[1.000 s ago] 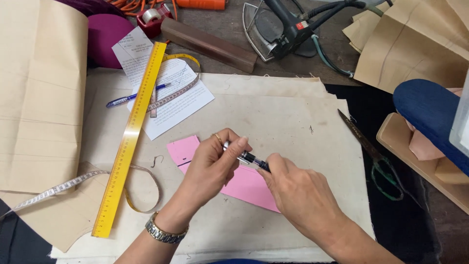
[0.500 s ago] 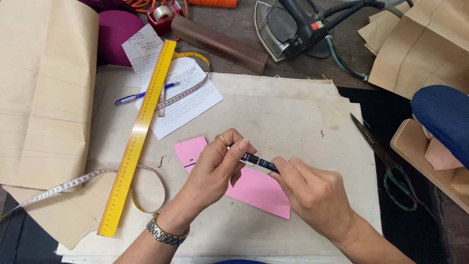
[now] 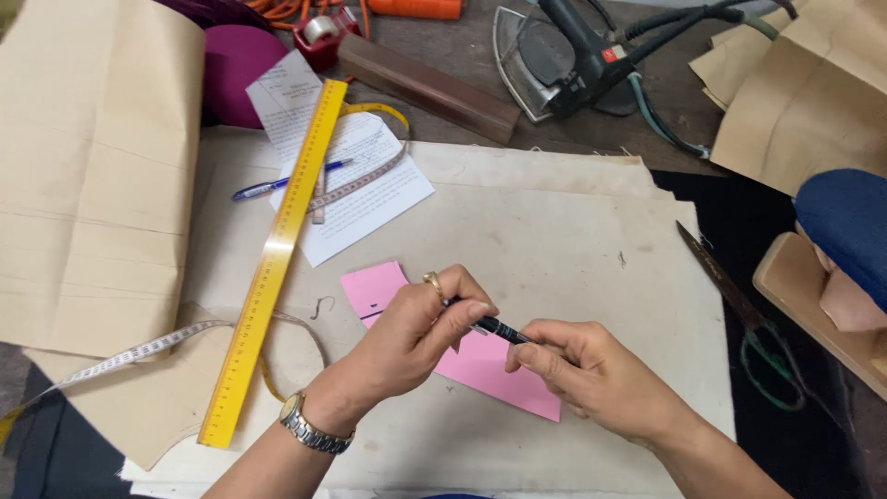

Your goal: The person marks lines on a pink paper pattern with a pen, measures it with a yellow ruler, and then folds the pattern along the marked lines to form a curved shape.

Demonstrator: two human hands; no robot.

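Head view shows both hands over a pink paper sheet (image 3: 480, 370) lying on a cream cloth pad on the worktop (image 3: 554, 240). The left hand (image 3: 416, 337) and right hand (image 3: 591, 374) each pinch one end of a slim dark pen (image 3: 499, 328), each grip clenched on it. Pulling straight along the barrel, not twisting sideways, would suit it. Nearby: a stiff yellow ruler (image 3: 277, 249), a limp measuring tape (image 3: 139, 351).

Dark worktable (image 3: 573, 129) under cream cloth (image 3: 554, 231), brown pattern paper (image 3: 92, 185) leftward, even light overall.
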